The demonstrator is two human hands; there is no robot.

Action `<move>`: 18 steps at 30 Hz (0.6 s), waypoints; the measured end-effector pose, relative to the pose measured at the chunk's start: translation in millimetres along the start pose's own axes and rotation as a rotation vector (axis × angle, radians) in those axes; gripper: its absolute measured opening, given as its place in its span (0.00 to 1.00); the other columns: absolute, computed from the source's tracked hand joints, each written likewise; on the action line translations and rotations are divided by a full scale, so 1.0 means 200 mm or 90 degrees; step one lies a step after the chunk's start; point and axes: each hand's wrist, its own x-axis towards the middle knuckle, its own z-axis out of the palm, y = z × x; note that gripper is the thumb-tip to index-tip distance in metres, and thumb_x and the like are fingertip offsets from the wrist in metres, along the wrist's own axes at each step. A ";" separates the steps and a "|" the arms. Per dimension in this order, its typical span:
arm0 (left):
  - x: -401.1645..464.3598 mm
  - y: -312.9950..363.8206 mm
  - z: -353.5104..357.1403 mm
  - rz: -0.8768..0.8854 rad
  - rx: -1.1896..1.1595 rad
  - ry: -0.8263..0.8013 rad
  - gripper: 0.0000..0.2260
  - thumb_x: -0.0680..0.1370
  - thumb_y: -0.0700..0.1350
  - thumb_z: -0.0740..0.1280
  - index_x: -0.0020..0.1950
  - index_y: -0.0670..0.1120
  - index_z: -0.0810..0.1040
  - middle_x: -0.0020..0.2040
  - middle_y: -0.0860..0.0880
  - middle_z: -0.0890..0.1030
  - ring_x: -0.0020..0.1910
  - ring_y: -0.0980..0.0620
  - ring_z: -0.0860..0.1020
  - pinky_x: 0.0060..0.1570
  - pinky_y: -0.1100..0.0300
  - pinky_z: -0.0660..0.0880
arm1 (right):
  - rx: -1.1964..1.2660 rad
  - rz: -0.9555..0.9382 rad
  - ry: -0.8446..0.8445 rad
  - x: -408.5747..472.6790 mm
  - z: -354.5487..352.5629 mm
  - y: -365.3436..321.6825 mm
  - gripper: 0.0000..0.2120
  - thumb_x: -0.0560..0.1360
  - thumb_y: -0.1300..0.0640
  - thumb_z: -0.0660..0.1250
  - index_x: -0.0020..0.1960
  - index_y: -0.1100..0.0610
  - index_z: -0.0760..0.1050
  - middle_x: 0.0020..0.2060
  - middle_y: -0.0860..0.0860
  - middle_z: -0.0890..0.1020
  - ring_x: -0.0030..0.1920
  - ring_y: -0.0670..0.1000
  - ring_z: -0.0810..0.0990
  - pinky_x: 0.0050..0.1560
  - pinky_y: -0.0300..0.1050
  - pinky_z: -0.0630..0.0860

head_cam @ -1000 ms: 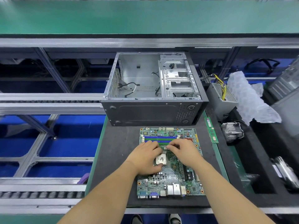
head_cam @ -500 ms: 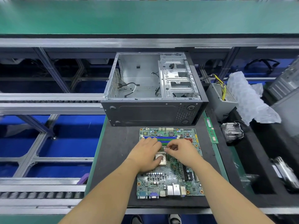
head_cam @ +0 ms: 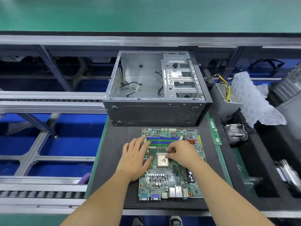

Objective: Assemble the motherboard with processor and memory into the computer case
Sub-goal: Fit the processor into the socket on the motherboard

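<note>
The motherboard [head_cam: 171, 163] lies flat on the black mat [head_cam: 112, 160] of the worktop [head_cam: 104, 128], directly under both hands, its long axis running away from the person toward the open computer case [head_cam: 156, 88], which stands just beyond the board's far edge. The processor [head_cam: 162, 160] sits in its socket near the board's middle, and it lies between the two hands.

The left hand [head_cam: 136, 159] rests flat on the board's left part, fingers straight and spread toward the memory slots [head_cam: 162, 141], pressing the board down and gripping nothing. The right hand [head_cam: 182, 153] is curled, its thumb and forefinger pinching something thin and metallic at the processor's far right corner; it looks like the socket's retention lever, though it is too small to be sure. So the right hand is the nearer one to the socket's latch side, and the left serves as the steadying hand.

The memory stick [head_cam: 215, 132] lies off the board, on the worktop's green strip to the right, its long axis pointing away from the person. That runs crosswise to the slots, so it would need a quarter turn before seating. The right hand is the nearer to it.
</note>
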 end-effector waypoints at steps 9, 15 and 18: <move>-0.02 -0.02 0.03 -0.086 -0.063 -0.003 0.27 0.80 0.62 0.47 0.77 0.53 0.60 0.75 0.51 0.62 0.73 0.47 0.61 0.72 0.45 0.59 | -0.023 -0.012 -0.041 0.00 0.00 -0.04 0.01 0.76 0.52 0.73 0.47 0.47 0.83 0.39 0.41 0.81 0.43 0.47 0.81 0.48 0.47 0.81; -0.02 -0.01 0.02 -0.089 -0.065 -0.026 0.28 0.79 0.63 0.45 0.77 0.53 0.59 0.75 0.51 0.61 0.74 0.48 0.60 0.73 0.47 0.57 | -0.041 -0.002 -0.069 0.00 -0.01 -0.05 0.15 0.66 0.40 0.79 0.45 0.47 0.81 0.39 0.41 0.81 0.41 0.45 0.81 0.44 0.45 0.80; -0.02 -0.01 0.02 -0.088 -0.057 -0.034 0.29 0.79 0.63 0.44 0.78 0.53 0.58 0.76 0.52 0.60 0.74 0.48 0.59 0.73 0.47 0.56 | -0.107 -0.007 -0.058 0.01 0.01 -0.07 0.21 0.63 0.34 0.78 0.44 0.47 0.76 0.38 0.41 0.79 0.41 0.46 0.78 0.43 0.45 0.73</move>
